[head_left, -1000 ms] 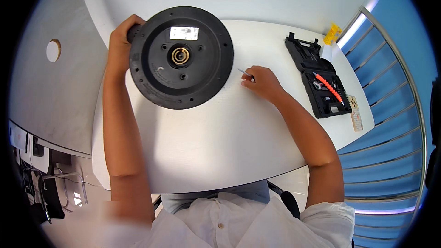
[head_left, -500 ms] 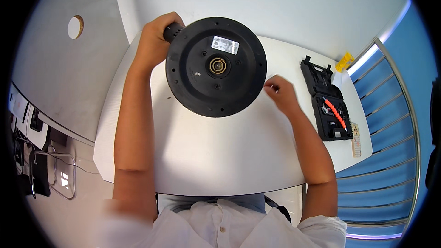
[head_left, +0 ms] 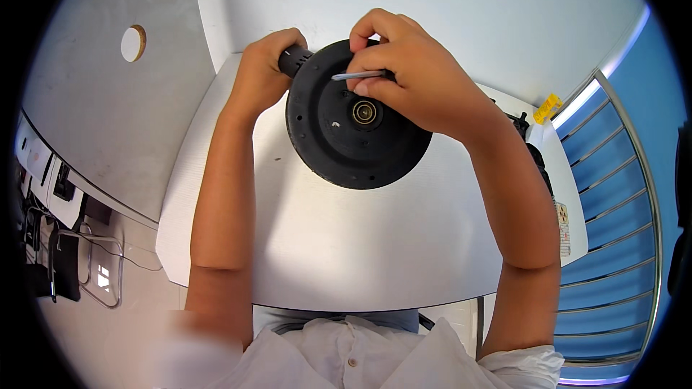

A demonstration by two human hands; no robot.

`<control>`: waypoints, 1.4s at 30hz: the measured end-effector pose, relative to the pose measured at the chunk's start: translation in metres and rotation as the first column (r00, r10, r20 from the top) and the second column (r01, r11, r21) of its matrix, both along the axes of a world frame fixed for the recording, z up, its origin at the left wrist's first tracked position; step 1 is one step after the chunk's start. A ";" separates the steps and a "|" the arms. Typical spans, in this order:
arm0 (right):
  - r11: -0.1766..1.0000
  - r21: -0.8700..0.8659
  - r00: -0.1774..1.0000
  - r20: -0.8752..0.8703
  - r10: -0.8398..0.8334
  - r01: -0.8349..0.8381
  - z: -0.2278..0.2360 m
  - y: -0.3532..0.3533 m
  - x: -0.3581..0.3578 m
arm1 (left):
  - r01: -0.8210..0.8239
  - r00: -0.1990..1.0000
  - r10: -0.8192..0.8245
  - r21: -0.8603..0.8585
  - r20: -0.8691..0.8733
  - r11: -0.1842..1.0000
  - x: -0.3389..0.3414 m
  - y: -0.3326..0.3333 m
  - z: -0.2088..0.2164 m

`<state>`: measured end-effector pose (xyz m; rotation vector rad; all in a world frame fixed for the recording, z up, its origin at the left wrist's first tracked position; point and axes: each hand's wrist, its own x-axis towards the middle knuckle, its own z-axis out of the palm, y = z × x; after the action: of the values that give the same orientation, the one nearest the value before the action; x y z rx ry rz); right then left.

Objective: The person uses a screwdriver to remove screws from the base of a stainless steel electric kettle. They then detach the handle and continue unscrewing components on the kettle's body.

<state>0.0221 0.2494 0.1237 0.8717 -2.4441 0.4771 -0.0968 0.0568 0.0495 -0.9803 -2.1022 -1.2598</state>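
A round black appliance (head_left: 339,151), perhaps an electric kettle, is held up over the white table, its underside facing me. Concentric brass-coloured rings (head_left: 365,112) sit at its centre, with several small holes around them. My left hand (head_left: 265,68) is closed around the black handle (head_left: 293,61) at its upper left. In front of the disc's upper right, my right hand (head_left: 404,65) grips a screwdriver (head_left: 357,75). Its metal shaft points left across the underside; most of the handle is hidden in my fingers. I cannot tell whether the tip touches the disc.
Behind my right forearm, a black tool case (head_left: 537,162) is mostly hidden on the white table (head_left: 324,252). A yellow object (head_left: 548,109) stands at the back right, and a printed strip (head_left: 563,229) lies near the right edge. Metal railing (head_left: 641,151) runs along the right.
My right hand has moved up and left from beside the disc to in front of it, where the screwdriver shaft now shows. The appliance has shifted slightly right in view.
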 end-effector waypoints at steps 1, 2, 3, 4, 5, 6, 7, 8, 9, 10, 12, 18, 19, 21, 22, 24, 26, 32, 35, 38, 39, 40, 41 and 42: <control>1.000 0.024 1.000 -0.002 -0.010 0.010 0.001 -0.003 -0.002 | -0.007 1.000 0.007 -0.003 -0.004 1.000 0.000 -0.001 0.000; 0.999 0.049 1.000 -0.004 -0.021 0.021 0.004 -0.006 -0.003 | -0.015 1.000 0.015 -0.005 -0.009 1.000 -0.001 -0.001 -0.001; 0.997 0.074 1.000 -0.006 -0.029 0.029 0.005 -0.009 -0.004 | -0.024 1.000 0.024 -0.007 -0.013 1.000 -0.001 -0.001 -0.001; 0.996 0.080 1.000 -0.009 -0.030 0.031 0.005 -0.010 -0.005 | -0.029 1.000 0.029 -0.009 -0.003 1.000 0.000 -0.002 0.000; 0.996 0.086 0.999 -0.012 -0.030 0.031 0.005 -0.012 -0.005 | -0.035 0.999 0.035 -0.012 0.007 0.999 0.000 -0.003 0.000; 0.995 0.096 0.999 -0.013 -0.036 0.037 0.005 -0.011 -0.005 | -0.036 0.999 0.036 -0.010 0.018 0.999 0.000 -0.002 0.000; 0.993 0.106 0.999 -0.019 -0.047 0.049 0.005 -0.011 -0.006 | -0.031 0.999 0.031 -0.005 0.024 1.000 -0.001 -0.001 0.000; 0.991 0.116 0.998 -0.024 -0.058 0.061 0.004 -0.009 -0.006 | -0.027 0.999 0.027 0.000 0.029 1.000 -0.001 0.000 0.000; 0.990 0.125 0.997 -0.029 -0.068 0.071 0.003 -0.009 -0.006 | -0.024 0.999 0.024 0.004 0.035 1.000 -0.001 0.000 0.000; 0.989 0.125 0.997 -0.023 -0.072 0.074 0.002 -0.010 -0.006 | -0.026 0.998 0.025 0.002 0.058 1.000 -0.001 -0.001 0.000; 0.989 0.125 0.996 -0.015 -0.083 0.084 0.002 -0.011 -0.004 | -0.026 0.995 0.026 -0.002 0.102 1.000 0.000 -0.002 0.001; 0.989 0.110 0.995 -0.008 -0.096 0.097 0.000 -0.016 -0.003 | -0.046 0.997 0.047 -0.013 0.058 0.999 -0.001 -0.003 0.000; 0.989 0.110 0.995 -0.020 -0.100 0.102 0.001 -0.016 -0.004 | -0.041 0.998 0.042 -0.014 0.057 0.999 -0.001 -0.002 0.000; 0.988 0.110 0.994 -0.044 -0.104 0.108 0.001 -0.016 -0.006 | -0.033 0.998 0.034 -0.018 0.054 0.999 0.001 -0.002 0.002; 0.989 0.113 0.994 -0.054 -0.090 0.096 0.001 -0.016 -0.006 | -0.034 0.999 0.035 -0.025 0.034 0.999 0.001 -0.001 0.002; 0.990 0.120 0.995 -0.074 -0.064 0.072 0.003 -0.017 -0.005 | -0.036 0.999 0.036 -0.039 -0.006 0.999 0.002 -0.001 0.002; 0.988 0.124 0.994 -0.080 -0.080 0.090 0.002 -0.017 -0.005 | -0.039 0.999 0.039 -0.042 -0.008 0.998 0.002 0.000 0.002; 0.995 -0.046 0.986 -0.142 -0.090 0.084 0.011 -0.007 0.011 | -0.041 0.999 0.041 -0.028 -0.007 0.999 0.000 -0.001 0.000; 0.992 -0.100 0.984 -0.155 -0.089 0.074 0.020 0.013 0.023 | -0.051 0.999 0.051 -0.017 0.014 0.999 0.001 -0.002 0.001; 0.986 -0.016 0.979 -0.113 -0.167 0.166 0.031 0.029 0.041 | -0.048 0.999 0.048 -0.017 0.025 0.999 0.000 0.000 0.001; 0.989 0.015 0.986 -0.086 -0.146 0.148 0.030 0.034 0.043 | -0.052 0.998 0.053 -0.022 0.025 0.998 0.000 0.000 0.001; 0.991 0.046 0.990 -0.058 -0.126 0.128 0.030 0.038 0.046 | -0.056 0.998 0.057 -0.023 0.017 0.998 0.000 0.001 0.001; 0.991 0.076 0.994 -0.030 -0.107 0.109 0.030 0.040 0.048 | -0.060 0.998 0.060 -0.024 0.009 0.998 0.000 0.001 0.000; 0.969 0.164 0.983 -0.009 -0.184 0.183 0.032 0.040 0.052 | -0.064 0.998 0.064 -0.025 0.002 0.998 0.001 0.001 0.001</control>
<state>0.0743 0.2890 0.1553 0.6990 -2.5666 0.2140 -0.0962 0.0579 0.0504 -0.9151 -2.1394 -1.2067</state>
